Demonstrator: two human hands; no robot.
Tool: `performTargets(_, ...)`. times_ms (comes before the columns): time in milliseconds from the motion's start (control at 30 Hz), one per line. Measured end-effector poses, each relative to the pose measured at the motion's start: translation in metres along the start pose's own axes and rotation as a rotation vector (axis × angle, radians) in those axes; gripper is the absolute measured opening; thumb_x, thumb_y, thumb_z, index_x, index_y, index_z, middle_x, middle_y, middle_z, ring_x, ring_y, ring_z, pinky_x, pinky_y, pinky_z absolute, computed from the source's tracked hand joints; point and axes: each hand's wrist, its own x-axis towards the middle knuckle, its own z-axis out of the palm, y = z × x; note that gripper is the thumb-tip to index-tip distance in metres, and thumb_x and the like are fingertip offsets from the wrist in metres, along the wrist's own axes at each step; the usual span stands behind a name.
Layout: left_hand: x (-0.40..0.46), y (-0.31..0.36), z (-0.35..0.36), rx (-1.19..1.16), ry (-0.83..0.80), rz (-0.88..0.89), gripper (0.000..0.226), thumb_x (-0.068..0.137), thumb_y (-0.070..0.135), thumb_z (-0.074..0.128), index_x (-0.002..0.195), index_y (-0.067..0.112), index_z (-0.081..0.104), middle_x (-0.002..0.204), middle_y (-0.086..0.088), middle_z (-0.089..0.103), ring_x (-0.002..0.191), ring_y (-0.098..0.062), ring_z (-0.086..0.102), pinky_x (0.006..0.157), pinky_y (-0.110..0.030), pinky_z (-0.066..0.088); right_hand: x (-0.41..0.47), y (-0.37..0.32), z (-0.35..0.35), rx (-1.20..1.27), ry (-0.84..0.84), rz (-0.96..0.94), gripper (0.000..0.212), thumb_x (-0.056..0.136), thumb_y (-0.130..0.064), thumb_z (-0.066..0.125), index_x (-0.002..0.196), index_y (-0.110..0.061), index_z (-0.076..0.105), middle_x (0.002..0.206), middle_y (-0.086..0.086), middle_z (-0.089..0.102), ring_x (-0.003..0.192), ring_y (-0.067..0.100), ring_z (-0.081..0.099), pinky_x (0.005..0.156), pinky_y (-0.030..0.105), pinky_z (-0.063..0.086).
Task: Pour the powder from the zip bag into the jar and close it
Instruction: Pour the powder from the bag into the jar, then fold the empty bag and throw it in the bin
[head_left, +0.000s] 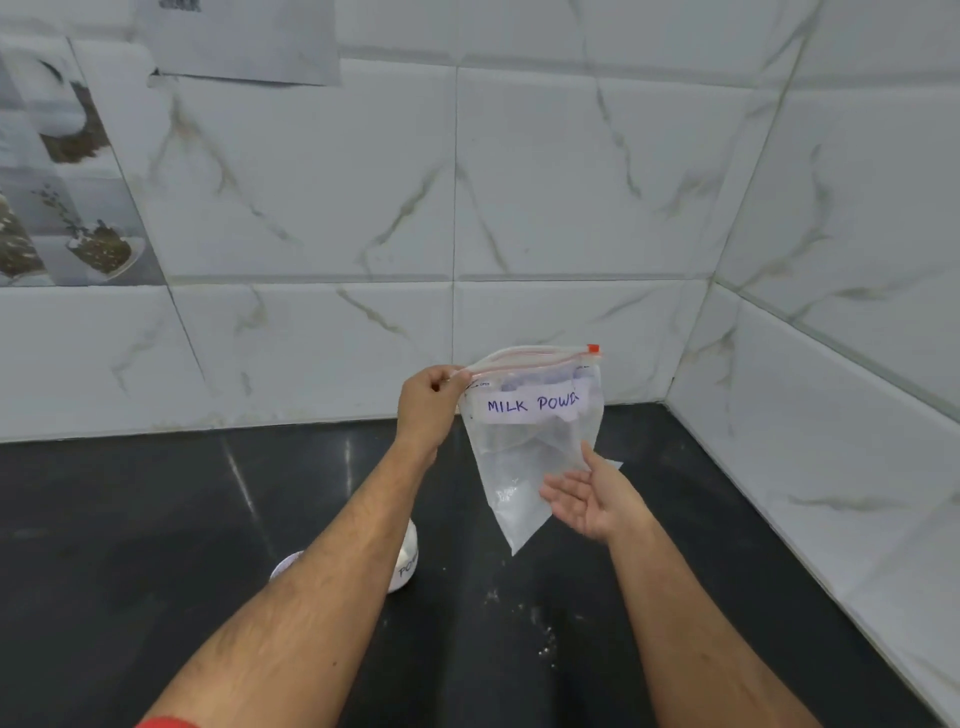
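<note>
Left hand (428, 402): fingers pinch the zip bag (530, 441) by its top corner, held above the counter (130, 519).
Right hand (589, 501): palm up, fingers spread, beside the bag's lower part.
Jar (408, 558): on the counter, mostly hidden behind the left forearm.

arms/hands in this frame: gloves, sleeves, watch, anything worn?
Both hands bare: left hand and right hand have no gloves, and no rings or watch show. Forearms uncovered and hairy. Only clothing visible is a bit of red sleeve at the left arm's bottom edge.
</note>
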Motion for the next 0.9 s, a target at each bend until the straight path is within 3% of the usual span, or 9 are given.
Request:
performTargets(133, 0.004, 0.010, 0.020, 0.027, -0.060, 0.063, 0.027, 0.097, 0.015, 0.059, 0.070, 0.019, 0.060, 0.080, 0.006, 0.066, 0.068, -0.001, 0.059, 0.062, -0.010, 0.046, 0.002, -0.012, -0.029, -0.482, 0.211, -0.088, 0.068, 0.083, -0.069, 0.064, 0.106, -0.005, 0.064, 0.098, 0.014, 0.073, 0.079, 0.027, 0.075, 0.051, 0.033, 0.059)
performTargets(233, 0.006, 0.012, 0.034, 0.054, -0.094, 0.086, 0.024, 0.101, 0.016, 0.054, 0.077, 0.017, 0.061, 0.077, 0.006, 0.064, 0.065, -0.001, 0.057, 0.059, -0.010, 0.044, 0.007, -0.029, -0.042, -0.624, 0.323, -0.332, 0.054, 0.086, -0.061, 0.066, 0.096, -0.008, 0.062, 0.090, 0.009, 0.069, 0.074, 0.022, 0.069, 0.057, 0.033, 0.055)
performTargets(333, 0.009, 0.014, 0.044, 0.085, -0.110, 0.089, 0.020, 0.102, 0.016, 0.051, 0.086, 0.013, 0.062, 0.077, 0.005, 0.064, 0.066, -0.004, 0.057, 0.058, -0.010, 0.044, 0.008, -0.052, -0.042, -0.552, 0.235, -0.598, 0.040, 0.088, -0.048, 0.070, 0.106, -0.013, 0.062, 0.106, 0.004, 0.069, 0.086, 0.015, 0.064, 0.062, 0.031, 0.049)
performTargets(400, 0.009, 0.017, 0.048, 0.088, -0.113, 0.090, 0.022, 0.102, 0.015, 0.051, 0.083, 0.015, 0.061, 0.076, 0.005, 0.064, 0.063, -0.001, 0.058, 0.057, -0.010, 0.044, 0.007, -0.065, -0.038, -0.447, 0.086, -0.675, 0.033, 0.092, -0.038, 0.070, 0.117, -0.018, 0.063, 0.116, 0.004, 0.072, 0.101, 0.017, 0.068, 0.075, 0.037, 0.056)
performTargets(500, 0.009, 0.019, 0.050, 0.081, -0.109, 0.089, 0.025, 0.102, 0.014, 0.051, 0.079, 0.017, 0.059, 0.076, 0.003, 0.065, 0.060, 0.002, 0.059, 0.056, -0.011, 0.045, 0.010, -0.079, -0.035, -0.372, -0.025, -0.732, 0.019, 0.096, -0.023, 0.067, 0.113, -0.015, 0.070, 0.110, 0.005, 0.077, 0.103, 0.025, 0.073, 0.091, 0.047, 0.059)
performTargets(700, 0.018, 0.014, 0.027, 0.244, -0.076, 0.135, 0.023, 0.099, 0.014, 0.056, 0.078, 0.016, 0.062, 0.077, 0.004, 0.064, 0.069, -0.007, 0.055, 0.064, -0.012, 0.044, 0.012, -0.094, -0.038, -0.387, 0.049, -0.751, 0.011, 0.099, -0.019, 0.062, 0.095, -0.015, 0.072, 0.097, 0.009, 0.079, 0.090, 0.026, 0.075, 0.080, 0.045, 0.061)
performTargets(800, 0.020, 0.005, 0.017, 0.270, -0.081, 0.121, 0.019, 0.099, 0.015, 0.058, 0.081, 0.010, 0.064, 0.079, -0.001, 0.064, 0.073, -0.014, 0.055, 0.074, -0.026, 0.046, 0.012, -0.095, -0.035, -0.403, 0.043, -0.757, 0.011, 0.099, -0.020, 0.062, 0.092, -0.016, 0.070, 0.093, 0.007, 0.080, 0.085, 0.022, 0.077, 0.073, 0.039, 0.060)
performTargets(900, 0.017, -0.002, 0.016, 0.136, -0.082, 0.050, 0.023, 0.099, 0.021, 0.059, 0.084, 0.005, 0.065, 0.079, -0.009, 0.062, 0.074, -0.019, 0.056, 0.078, -0.037, 0.049, 0.012, -0.096, -0.030, -0.340, -0.003, -0.739, 0.010, 0.100, -0.022, 0.061, 0.096, -0.018, 0.070, 0.091, 0.003, 0.080, 0.085, 0.021, 0.077, 0.070, 0.035, 0.060)
